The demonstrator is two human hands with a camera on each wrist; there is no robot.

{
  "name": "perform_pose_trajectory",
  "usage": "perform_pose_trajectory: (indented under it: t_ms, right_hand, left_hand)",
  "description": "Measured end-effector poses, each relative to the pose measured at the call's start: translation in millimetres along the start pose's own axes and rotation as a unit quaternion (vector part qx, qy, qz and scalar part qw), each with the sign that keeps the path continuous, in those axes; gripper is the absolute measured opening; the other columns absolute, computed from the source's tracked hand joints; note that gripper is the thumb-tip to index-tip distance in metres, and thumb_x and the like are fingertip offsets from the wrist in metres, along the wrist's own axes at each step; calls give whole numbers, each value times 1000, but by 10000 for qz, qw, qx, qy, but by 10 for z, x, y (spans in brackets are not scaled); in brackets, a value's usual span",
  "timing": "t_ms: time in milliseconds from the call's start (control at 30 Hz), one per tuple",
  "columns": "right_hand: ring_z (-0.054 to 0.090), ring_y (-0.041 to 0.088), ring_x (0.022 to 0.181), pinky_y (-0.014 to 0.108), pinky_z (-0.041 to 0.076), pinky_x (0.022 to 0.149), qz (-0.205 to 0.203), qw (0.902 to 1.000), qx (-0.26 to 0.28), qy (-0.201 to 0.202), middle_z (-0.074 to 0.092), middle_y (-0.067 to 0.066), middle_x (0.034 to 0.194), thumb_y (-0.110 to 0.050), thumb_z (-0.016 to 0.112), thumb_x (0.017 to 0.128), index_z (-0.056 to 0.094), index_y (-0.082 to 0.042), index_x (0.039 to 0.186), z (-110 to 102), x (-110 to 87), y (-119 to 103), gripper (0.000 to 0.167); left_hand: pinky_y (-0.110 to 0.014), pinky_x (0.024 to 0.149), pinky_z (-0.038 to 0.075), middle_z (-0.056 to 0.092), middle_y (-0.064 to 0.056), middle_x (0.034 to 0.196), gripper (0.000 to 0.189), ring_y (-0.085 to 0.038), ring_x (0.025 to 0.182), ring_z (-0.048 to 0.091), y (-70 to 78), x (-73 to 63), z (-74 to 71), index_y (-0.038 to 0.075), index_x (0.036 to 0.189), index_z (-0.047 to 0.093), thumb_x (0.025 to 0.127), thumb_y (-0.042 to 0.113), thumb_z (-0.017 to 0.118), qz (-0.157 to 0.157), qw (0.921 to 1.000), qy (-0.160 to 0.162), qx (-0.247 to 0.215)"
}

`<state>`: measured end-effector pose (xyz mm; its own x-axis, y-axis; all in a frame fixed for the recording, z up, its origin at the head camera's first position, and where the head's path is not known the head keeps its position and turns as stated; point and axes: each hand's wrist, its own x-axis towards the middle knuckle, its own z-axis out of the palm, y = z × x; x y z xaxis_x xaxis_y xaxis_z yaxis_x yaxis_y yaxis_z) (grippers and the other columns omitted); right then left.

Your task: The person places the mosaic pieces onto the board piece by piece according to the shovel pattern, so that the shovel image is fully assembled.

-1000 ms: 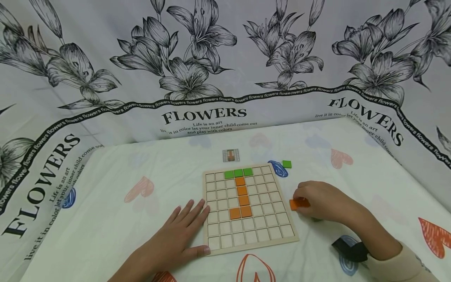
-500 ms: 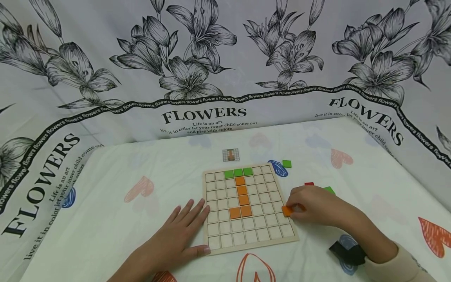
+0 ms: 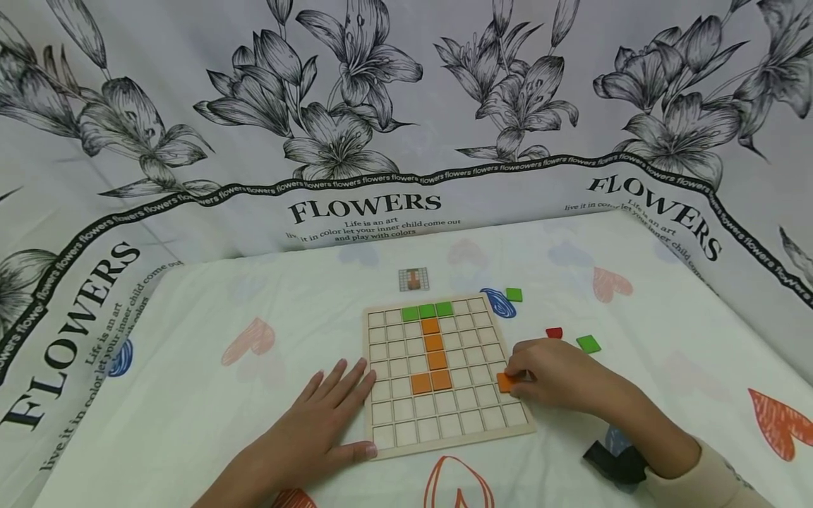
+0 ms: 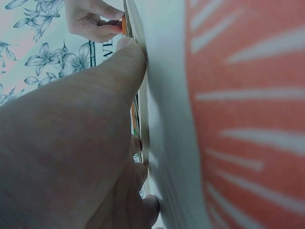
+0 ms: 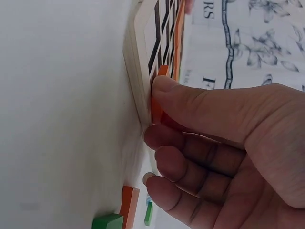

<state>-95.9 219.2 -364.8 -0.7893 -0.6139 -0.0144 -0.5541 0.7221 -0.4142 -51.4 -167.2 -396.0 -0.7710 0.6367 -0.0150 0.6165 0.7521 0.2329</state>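
Observation:
A wooden grid board (image 3: 451, 448) lies on the cloth. Three green tiles (image 3: 428, 310) fill part of its far row. Below them, several orange tiles (image 3: 436, 360) run down one column, with one more beside the lowest. My right hand (image 3: 559, 374) pinches another orange tile (image 3: 504, 382) between thumb and fingers, over the board's right edge. In the right wrist view, the thumb presses on this orange tile (image 5: 157, 107) close by the board's rim. My left hand (image 3: 317, 423) rests flat on the cloth, fingers spread, fingertips and thumb at the board's left rim.
A small card with a grid picture (image 3: 414, 279) lies beyond the board. Right of the board are a green tile (image 3: 514, 295), a red tile (image 3: 554, 332) and another green tile (image 3: 588, 343). A black strap (image 3: 616, 464) lies near the right wrist. A flower-printed curtain (image 3: 356, 85) hangs behind.
My right hand has moved left with the orange tile, from the cloth to the board's right edge. The red tile and a green tile have come into sight behind it. My left hand stays put.

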Motion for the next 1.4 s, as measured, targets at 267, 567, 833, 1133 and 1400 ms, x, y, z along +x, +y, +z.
perform_pose_trajectory:
  t_ms: [267,567,833,1133,1400]
  right_hand:
    - [52,4,71,22,50,63,99,9999,31,33,65,-12,85,-16,86,80,80,-13,95,28,29,-25,16]
    - [49,4,70,22,48,63,-47,9999,-106,-22,57,-16,78,-16,85,81,78,-15,89,73,126,-141,11]
    - [49,5,69,24,48,64,-196,9998,-90,-44,55,-15,74,-14,84,82,76,-17,83,113,199,-232,9]
    - [49,7,69,24,47,63,-143,9996,-235,-42,54,-13,74,-13,86,79,75,-15,80,137,301,-337,11]
    - [53,6,70,26,52,68,-102,9996,-267,-72,59,-14,76,-11,84,80,77,-14,81,159,371,-366,8]
  left_hand:
    - [-63,114,22,18,-8,166,89,-36,150,15,-3,-14,-8,12,160,25,95,70,42,-22,10000,-52,-64]
    - [-63,113,22,19,-9,166,88,-37,150,16,-1,-19,-19,12,160,27,96,70,43,-13,10000,5,-54]
    - [-63,113,22,18,-8,166,88,-36,150,15,-1,-7,-24,13,160,26,96,70,42,-16,9999,-43,-94]
    - [-63,114,22,19,-8,166,89,-37,150,16,3,-6,-24,13,160,27,95,71,42,-31,10000,-28,-46]
    - [-63,114,22,19,-9,165,88,-36,150,16,11,-10,-26,13,160,27,95,70,42,-7,10000,-4,-59]
